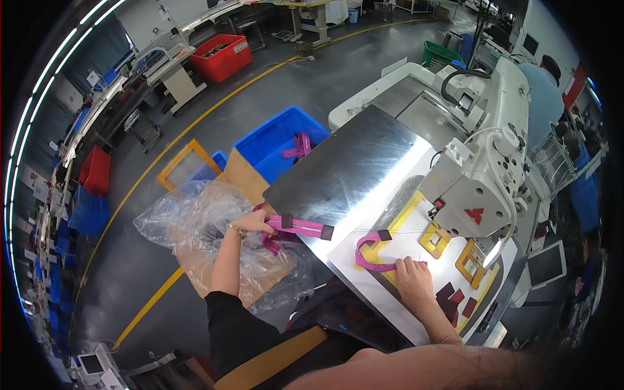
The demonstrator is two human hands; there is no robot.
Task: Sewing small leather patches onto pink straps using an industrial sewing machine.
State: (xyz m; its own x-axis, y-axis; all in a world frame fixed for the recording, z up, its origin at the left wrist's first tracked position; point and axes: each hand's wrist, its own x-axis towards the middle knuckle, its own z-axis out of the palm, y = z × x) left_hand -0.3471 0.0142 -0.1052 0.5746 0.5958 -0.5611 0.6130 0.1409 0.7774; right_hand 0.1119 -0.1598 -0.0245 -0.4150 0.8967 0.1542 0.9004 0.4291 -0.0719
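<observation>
My left hand (pixel 255 223) is closed around a bundle of magenta strips (pixel 302 226) at the left edge of the sewing machine's bed. One strip, with a pale line along its middle and dark end tabs, reaches right over the metal plate. My right hand (pixel 414 278) rests on the white work surface, fingers closed on one end of another magenta strip (pixel 365 260). That strip curls round to a dark tab at its other end. A thin thread runs from the left strip toward the sewing head (pixel 478 201). Yellow frames (pixel 434 240) lie beneath the head.
Several dark red patches (pixel 448 300) lie right of my right hand. Clear plastic (pixel 195 214) and cardboard (pixel 250 179) are at my left. Behind them stands a blue bin (pixel 260 140) with magenta strips inside. A lit lamp (pixel 494 253) hangs near the machine; a person (pixel 545 97) is beyond.
</observation>
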